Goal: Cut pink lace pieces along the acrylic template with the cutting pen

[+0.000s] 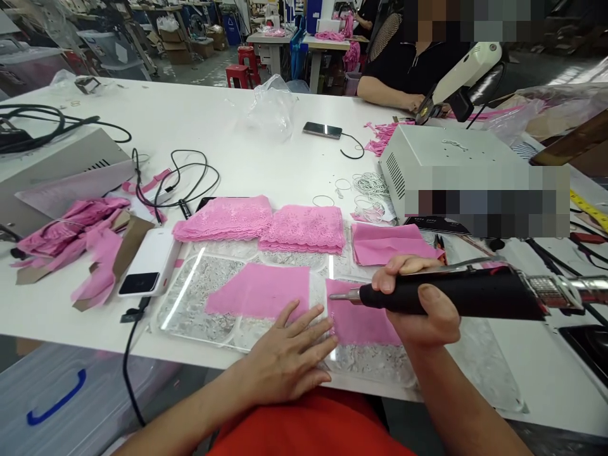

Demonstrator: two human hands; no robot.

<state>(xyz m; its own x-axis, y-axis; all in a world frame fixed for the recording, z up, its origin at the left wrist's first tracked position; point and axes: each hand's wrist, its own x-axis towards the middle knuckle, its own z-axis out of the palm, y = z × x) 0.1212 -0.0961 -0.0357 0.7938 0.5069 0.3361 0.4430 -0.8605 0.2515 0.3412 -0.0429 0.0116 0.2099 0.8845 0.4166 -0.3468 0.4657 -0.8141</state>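
Note:
My right hand is wrapped round a black handheld tool with a thin metal tip, like an ultrasonic welding or hot-fix handpiece. The tip points left, over a pink fabric piece. With fingers spread, my left hand lies at the lower edge of another pink fabric piece. Both pieces rest on a clear textured plate. Behind them are two stacks of pink lace, the left stack and the right stack, and a folded pink cloth.
A white power bank and pink scraps lie at the left. Grey boxes stand at both sides, the right box nearer the tool. Black cables, a phone and a plastic bag sit farther back. A person sits across the table.

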